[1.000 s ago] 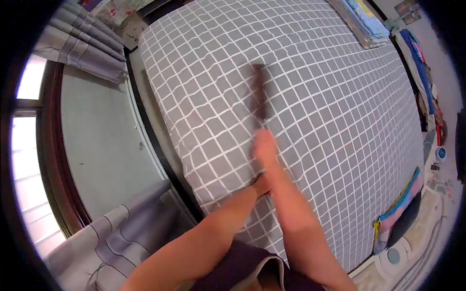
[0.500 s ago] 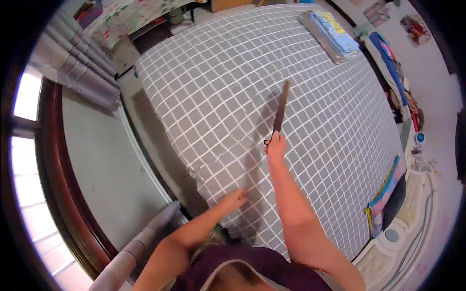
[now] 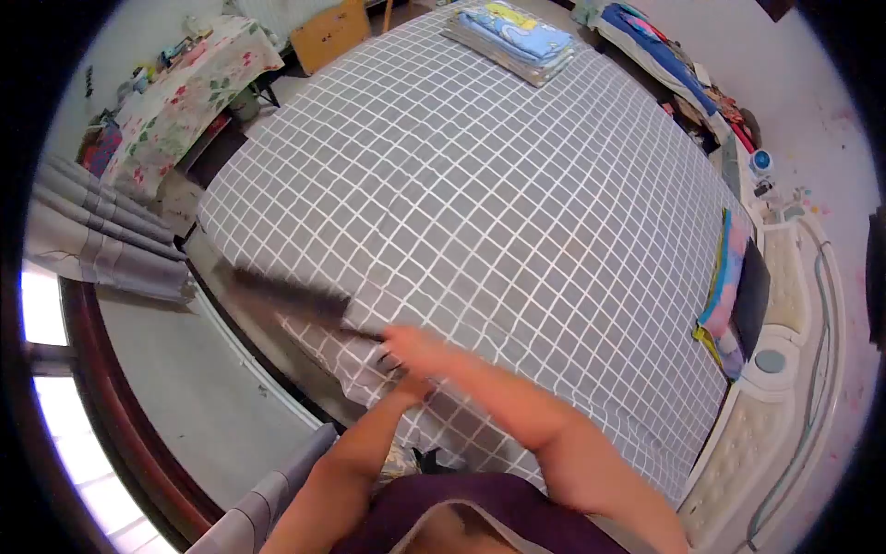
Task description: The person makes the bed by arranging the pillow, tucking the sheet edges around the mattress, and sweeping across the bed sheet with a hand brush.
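My right hand is wrapped round the thin handle of a long dark brush, which is smeared by motion. The brush points left, over the near left edge of the bed. Grey fabric with a white grid covers the bed. Just below my right hand is my left hand, low over the near part of the bedcover; its fingers are partly hidden behind the right hand and blurred.
Folded blue and yellow cloths lie at the bed's far edge. A pink and blue pillow stands by the pale headboard. Far left is a table with a floral cloth; grey curtains hang by the window.
The brush has swung from pointing forward over the bed to pointing left across its edge. My right hand has moved left and closer, beside my left hand. The view has shifted too.
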The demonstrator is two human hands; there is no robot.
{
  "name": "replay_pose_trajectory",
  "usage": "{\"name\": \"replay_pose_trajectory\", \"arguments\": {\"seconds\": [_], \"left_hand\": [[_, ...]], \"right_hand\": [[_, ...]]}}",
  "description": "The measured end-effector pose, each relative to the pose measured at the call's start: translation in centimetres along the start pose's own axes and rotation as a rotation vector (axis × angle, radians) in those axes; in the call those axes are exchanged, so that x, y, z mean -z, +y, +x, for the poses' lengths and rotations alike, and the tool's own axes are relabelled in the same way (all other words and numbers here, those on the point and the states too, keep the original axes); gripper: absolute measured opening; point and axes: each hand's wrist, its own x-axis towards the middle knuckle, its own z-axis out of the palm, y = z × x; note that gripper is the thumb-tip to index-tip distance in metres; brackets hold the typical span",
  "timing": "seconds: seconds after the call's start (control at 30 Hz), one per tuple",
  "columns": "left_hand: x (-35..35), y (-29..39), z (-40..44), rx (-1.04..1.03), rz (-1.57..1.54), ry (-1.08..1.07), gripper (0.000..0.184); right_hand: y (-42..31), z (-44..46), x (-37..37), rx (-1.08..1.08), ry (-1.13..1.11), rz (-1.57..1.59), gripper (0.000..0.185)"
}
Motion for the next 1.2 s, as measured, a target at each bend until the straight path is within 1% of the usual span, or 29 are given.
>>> {"name": "replay_pose_trajectory", "arguments": {"seconds": [0.03,0.07,0.1,0.13,0.17,0.2,0.23,0.3,0.37,0.4,0.43,0.5,0.53,0.57,0.6,0.63,0.67,0.7,0.73,0.77,0.8,0.83,0.87,0.9,0.97,1.07,1.13,1.17,1.2], "left_hand": [[0.8,1.8,-0.5,0.048,-0.029,-0.014,0.051],[2.2,4.9,-1.5,0.079,-0.093,-0.024,0.053],[1.8,4.1,-0.7,0.101,-0.097,-0.055,0.052],[1.2,2.9,0.2,0.123,-0.101,-0.089,0.052],[0.9,1.9,0.9,0.145,-0.106,-0.123,0.051],[0.8,1.7,1.4,0.116,-0.040,-0.114,0.050],[0.4,1.0,1.7,0.059,-0.047,-0.143,0.049],[0.4,-1.0,2.9,-0.056,-0.058,-0.192,0.046],[3.3,1.4,3.1,0.161,-0.224,-0.492,0.041],[5.7,2.9,2.7,0.264,-0.314,-0.641,0.038],[8.3,3.9,2.3,0.268,-0.384,-0.722,0.035],[13.0,4.7,2.0,0.270,-0.523,-0.883,0.031],[13.9,2.9,2.3,0.212,-0.468,-0.769,0.026],[15.4,0.8,2.8,0.158,-0.466,-0.648,0.025],[17.2,-1.7,3.2,0.106,-0.462,-0.520,0.024],[19.2,-3.9,3.7,0.051,-0.452,-0.389,0.024],[21.9,-5.5,4.5,0.026,-0.258,-0.251,0.025],[24.5,-6.9,5.0,0.004,-0.063,-0.118,0.027],[25.7,-9.1,5.2,0.035,-0.237,-0.073,0.024],[26.2,-11.9,5.9,0.067,-0.411,-0.033,0.022],[26.7,-14.6,6.5,0.093,-0.585,0.012,0.020],[27.5,-15.1,6.7,0.097,-0.601,0.034,0.020],[28.4,-14.3,6.4,0.093,-0.566,0.053,0.021],[29.5,-13.3,5.8,0.079,-0.517,0.079,0.021],[32.2,-10.5,4.7,0.008,-0.403,0.127,0.022],[36.4,-7.2,5.9,-0.112,-0.210,0.245,0.023],[38.8,-6.2,8.6,-0.114,-0.106,0.329,0.024],[39.9,-6.0,10.3,-0.087,-0.081,0.350,0.025],[40.6,-5.9,12.0,-0.030,-0.097,0.342,0.026]], "right_hand": [[-0.7,-1.9,4.6,-0.201,0.076,0.139,0.029],[4.0,-2.4,5.8,-0.124,0.241,-0.016,0.033],[6.9,-3.7,7.5,-0.250,0.390,0.093,0.035],[13.0,-4.9,7.6,0.040,0.739,-0.406,0.038],[14.7,-6.5,9.4,-0.467,0.717,-0.036,0.040],[18.8,-8.5,9.6,-0.597,0.883,0.127,0.036],[22.8,-10.4,9.8,-0.696,1.079,0.301,0.033],[27.3,-14.1,10.1,-0.725,1.387,0.343,0.032],[22.8,-15.7,11.7,-0.847,1.645,1.003,0.037],[23.5,-16.8,11.4,-0.804,1.645,1.100,0.037],[24.2,-16.8,11.4,-0.756,1.642,1.192,0.038],[21.1,-11.1,12.2,-0.781,1.748,1.176,0.037],[19.6,-8.0,12.2,-0.801,1.799,1.172,0.037],[21.2,-4.6,11.4,-0.733,1.836,1.208,0.032],[17.1,1.5,11.2,-0.666,1.803,1.242,0.024],[17.8,6.4,9.3,-0.617,1.672,1.242,0.016],[16.3,12.2,6.2,-0.649,1.464,0.902,0.014],[13.7,17.3,2.6,-0.674,1.059,0.526,0.014],[11.0,22.4,-1.0,-0.615,0.680,-0.059,0.020],[8.2,27.6,-4.6,-0.422,0.500,-0.448,0.029],[6.4,31.3,-9.4,0.094,0.610,-0.206,0.026],[2.5,34.4,-12.3,0.157,0.339,-0.041,0.029],[-3.6,37.3,-11.7,0.142,-0.163,-0.014,0.034],[-10.0,39.0,-10.1,-0.130,-0.535,0.051,0.037],[-12.4,39.9,-14.3,0.247,-0.550,-0.258,0.040],[-13.0,39.9,-11.9,0.014,-0.419,-0.102,0.040],[-12.4,39.0,-4.7,-0.018,-0.193,-0.175,0.033],[-3.9,39.4,-6.1,0.346,0.182,-0.128,0.031],[-2.4,38.0,-1.6,0.131,0.248,-0.014,0.029]]}}
